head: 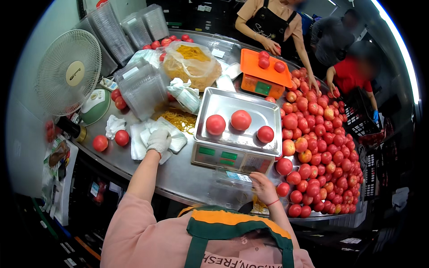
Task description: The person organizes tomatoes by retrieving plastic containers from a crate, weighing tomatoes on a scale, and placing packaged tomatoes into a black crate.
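My left hand [159,140], in a white knit glove, presses on a pile of white absorbent pads [139,142] on the metal table. Whether its fingers grip a pad cannot be seen. My bare right hand [264,188] holds the right side of a clear plastic clamshell box [223,186], which bears a printed label. The box is over the table's front edge, just before a digital scale [218,157]. On the scale's steel pan [234,97] sit three tomatoes, one of them a large tomato [240,120] in the middle.
A big heap of tomatoes [315,157] covers the table's right side. Stacked clear boxes [140,87], a bag of rubber bands [192,63] and a fan [70,72] stand left. Beyond, a co-worker's hand [313,83] reaches into the heap near an orange scale [264,72].
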Demonstrator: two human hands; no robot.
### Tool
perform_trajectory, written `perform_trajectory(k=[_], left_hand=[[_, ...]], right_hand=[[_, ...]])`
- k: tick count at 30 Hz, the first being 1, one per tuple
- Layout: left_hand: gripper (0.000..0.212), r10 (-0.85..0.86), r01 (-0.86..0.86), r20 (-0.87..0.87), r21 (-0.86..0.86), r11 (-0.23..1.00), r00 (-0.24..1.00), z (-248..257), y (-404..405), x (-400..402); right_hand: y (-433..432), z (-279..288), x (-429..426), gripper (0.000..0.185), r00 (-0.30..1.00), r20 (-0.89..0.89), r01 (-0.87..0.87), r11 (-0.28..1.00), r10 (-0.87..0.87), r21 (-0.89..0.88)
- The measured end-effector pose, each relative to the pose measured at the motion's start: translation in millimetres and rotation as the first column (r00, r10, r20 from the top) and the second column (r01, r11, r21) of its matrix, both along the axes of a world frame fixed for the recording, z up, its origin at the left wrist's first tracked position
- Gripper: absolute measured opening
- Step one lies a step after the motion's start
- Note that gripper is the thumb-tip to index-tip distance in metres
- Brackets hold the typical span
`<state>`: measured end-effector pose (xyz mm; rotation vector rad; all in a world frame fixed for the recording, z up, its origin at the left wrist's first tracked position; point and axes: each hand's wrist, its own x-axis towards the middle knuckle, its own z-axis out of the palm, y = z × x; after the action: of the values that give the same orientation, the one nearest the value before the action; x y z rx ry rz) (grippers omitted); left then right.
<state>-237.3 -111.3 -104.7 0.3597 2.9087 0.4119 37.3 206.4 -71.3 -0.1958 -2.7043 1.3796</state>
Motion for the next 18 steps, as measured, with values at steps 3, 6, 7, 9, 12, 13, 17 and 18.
perform_trajectory(k=[3, 6, 7, 9, 12, 13, 17, 18], left_hand=[[0.017, 0.267, -0.186, -0.138, 0.429, 0.884, 0.954, 5, -14, 4], [0.015, 0.201, -0.073, -0.198, 0.515, 0.854, 0.959, -2, -39, 5], [0.015, 0.088, 0.007, -0.206, 0.419, 0.908, 0.975, 12, -37, 12], [0.014, 0.177, 0.037, -0.345, 0.533, 0.845, 0.922, 44, -42, 15], [0.01, 0.331, -0.22, 0.231, 0.973, -0.07, 0.915, 94, -35, 33], [0.01, 0.325, -0.22, 0.23, 0.973, -0.07, 0.917, 110, -24, 50], [0.011, -0.261, -0.186, 0.314, 0.889, 0.418, 0.913, 99, 32, 129], [0.014, -0.311, -0.091, 0.304, 0.83, 0.55, 0.901, 90, 43, 145]], right_hand=[[2, -3, -2, 0.023, 1.0, -0.008, -0.02, 1.0, 0.02, 0.016], [1, -7, -5, 0.023, 1.0, 0.017, -0.025, 0.999, 0.025, -0.02], [6, -10, -5, 0.023, 0.999, 0.013, -0.032, 0.999, 0.032, -0.016], [11, -22, -5, 0.023, 1.0, 0.019, 0.009, 0.995, -0.007, -0.096], [9, -17, -7, 0.021, 0.967, 0.207, 0.191, 0.958, -0.147, -0.213], [10, -12, -11, 0.021, 0.967, 0.206, 0.196, 0.957, -0.153, -0.213], [20, -42, -15, 0.019, 0.955, 0.094, 0.29, 0.952, -0.281, -0.098], [19, -49, -18, 0.019, 0.956, 0.108, 0.285, 0.953, -0.274, -0.102]])
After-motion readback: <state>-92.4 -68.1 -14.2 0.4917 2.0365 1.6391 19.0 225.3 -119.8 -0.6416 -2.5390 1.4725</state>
